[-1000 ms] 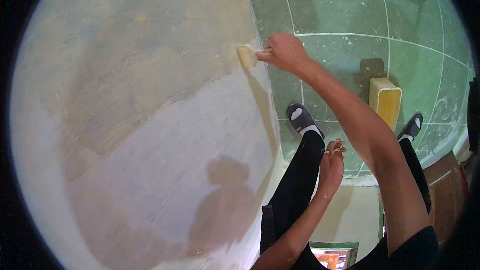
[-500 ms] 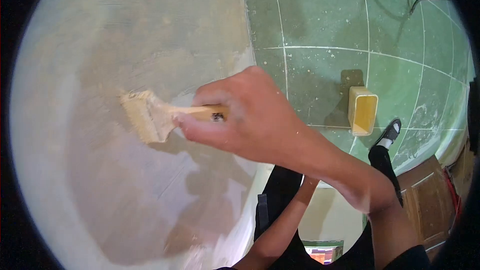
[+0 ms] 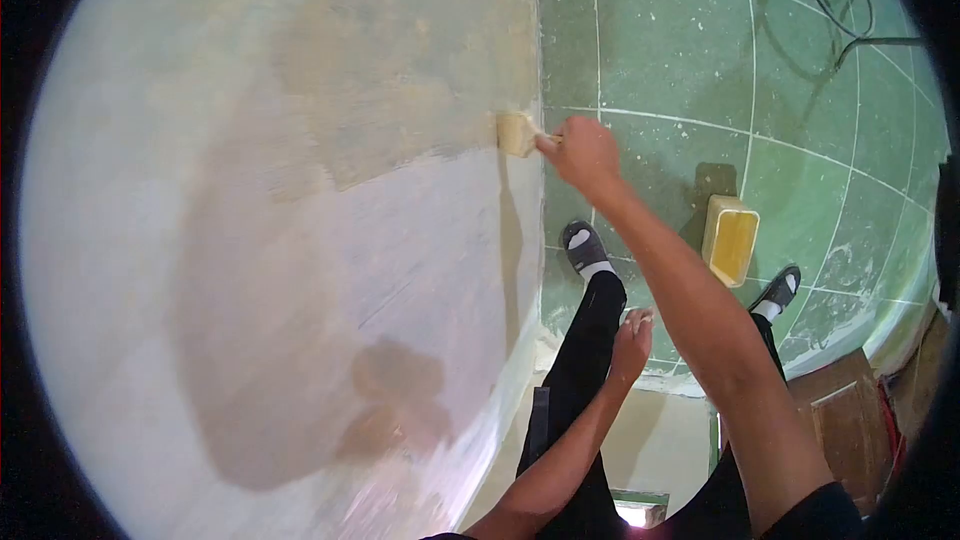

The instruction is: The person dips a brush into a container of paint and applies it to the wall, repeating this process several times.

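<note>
Brush (image 3: 516,135) gripped in my right hand (image 3: 588,153) juts outward, presumably to reach the wall (image 3: 420,90); remotely, I cannot tell whether my left hand (image 3: 630,348) is closed.

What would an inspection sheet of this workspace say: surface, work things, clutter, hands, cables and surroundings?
Surface: wall at the left, with a beige, streaky area above a paler one.
Job's things: brush, its bristles apparently against the wall; open yellowish tub on the floor, contents unclear.
Clutter: pale specks over the green-tiled floor; a small red item at lower right, too small to identify.
Hands: right hand grips the brush handle; left hand is low near the leg, and whether it holds anything is unclear.
Cables: dark cable-like strands, looped, at top right.
Surroundings: brown panelled door at lower right.
</note>
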{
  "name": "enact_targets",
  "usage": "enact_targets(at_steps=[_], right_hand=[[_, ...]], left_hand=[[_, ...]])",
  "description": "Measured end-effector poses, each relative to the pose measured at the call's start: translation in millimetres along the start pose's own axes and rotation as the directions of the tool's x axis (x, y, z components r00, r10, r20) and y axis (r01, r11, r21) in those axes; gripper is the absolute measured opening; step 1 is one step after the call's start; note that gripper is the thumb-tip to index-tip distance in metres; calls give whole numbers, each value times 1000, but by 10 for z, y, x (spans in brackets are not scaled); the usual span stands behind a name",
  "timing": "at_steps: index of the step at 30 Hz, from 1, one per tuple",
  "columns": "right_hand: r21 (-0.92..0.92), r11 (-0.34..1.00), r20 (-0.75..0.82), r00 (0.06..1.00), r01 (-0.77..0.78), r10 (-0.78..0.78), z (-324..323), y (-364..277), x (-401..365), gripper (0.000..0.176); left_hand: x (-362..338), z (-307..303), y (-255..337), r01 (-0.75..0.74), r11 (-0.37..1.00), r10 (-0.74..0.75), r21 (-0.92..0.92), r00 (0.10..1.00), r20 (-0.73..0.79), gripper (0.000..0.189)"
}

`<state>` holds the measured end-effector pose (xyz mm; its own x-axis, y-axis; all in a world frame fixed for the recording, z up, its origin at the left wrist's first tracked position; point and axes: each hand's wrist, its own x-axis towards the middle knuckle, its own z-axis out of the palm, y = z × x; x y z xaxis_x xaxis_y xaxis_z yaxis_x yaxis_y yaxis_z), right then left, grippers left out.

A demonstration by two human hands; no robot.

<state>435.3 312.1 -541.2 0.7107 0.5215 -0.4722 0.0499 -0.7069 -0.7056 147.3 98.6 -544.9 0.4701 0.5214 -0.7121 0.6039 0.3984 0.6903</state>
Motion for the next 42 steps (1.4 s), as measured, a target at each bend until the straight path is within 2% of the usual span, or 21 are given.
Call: enact_targets(at_steps=[4,6,7,8,10,12,15,16,17,19,22,23,25,27,28,30,31,33,36,40,42], right_hand=[[35,995,-12,995,96,-96,-653,-919,-297,40],[187,972,32,988,143,-151,-1101,-1313,-479,40],[230,949,-21,977,213,-214,-1295,-1502,-595,40],[272,920,-75,960,281,-271,-1486,-1668,-722,40],[338,884,-56,944,323,-324,-1842,-1992,-997,40],[408,836,-51,923,367,-381,-1988,-2119,-1117,40],[519,798,15,930,307,-368,-1975,-1990,-1094,39],[646,729,83,928,228,-363,-1781,-1821,-1017,39],[754,643,151,917,135,-370,-1536,-1633,-928,39],[698,700,154,923,150,-352,-922,-1220,-683,34],[748,656,129,947,102,-294,-186,-604,-372,34],[722,688,152,955,68,-255,-114,-445,-290,39],[697,716,179,962,23,-205,41,-108,-150,43],[453,886,257,966,-98,-25,157,252,28,48],[454,885,256,967,-103,-18,192,370,78,48],[30,981,122,975,-193,188,205,488,158,50],[31,979,122,973,-199,194,213,486,163,50],[-12,983,7,983,-184,184,246,383,226,47],[5,998,-33,997,-67,67,87,-27,300,48],[72,996,-87,995,45,-39,-490,-583,217,46],[174,957,-79,972,232,-221,-851,-854,127,44]], left_hand=[[-436,-214,593,-34,990,24,136,997,71,26],[-520,-306,760,-193,945,149,265,973,179,23],[-567,-356,823,-203,944,157,262,970,184,23],[-624,-396,888,-167,951,119,260,974,192,23],[-698,-438,1093,-136,955,82,263,975,206,22],[-698,-405,1438,50,996,-47,-68,998,51,22],[-620,-581,1410,31,999,-32,15,990,138,24],[-595,-660,1396,199,979,-187,-46,964,189,29],[-561,-680,1379,208,977,-197,-38,962,191,29],[-439,-700,1416,275,956,-287,106,950,125,35],[-284,-757,1516,434,883,-449,180,892,49,39],[-267,-817,1461,443,877,-457,185,888,43,39],[-271,-919,1376,372,928,-373,29,924,80,41],[-182,-931,1502,380,922,-386,79,919,84,40],[-171,-939,1520,368,928,-372,63,925,74,40],[-124,-936,1580,385,921,-387,54,920,54,39],[-117,-940,1605,389,919,-392,58,918,56,39],[-86,-911,1650,352,935,-354,37,933,66,39],[-94,-880,1695,324,946,-323,10,943,84,38],[-119,-838,1716,356,934,-352,-32,932,85,32],[-147,-830,1713,333,943,-330,-3,938,108,42]])
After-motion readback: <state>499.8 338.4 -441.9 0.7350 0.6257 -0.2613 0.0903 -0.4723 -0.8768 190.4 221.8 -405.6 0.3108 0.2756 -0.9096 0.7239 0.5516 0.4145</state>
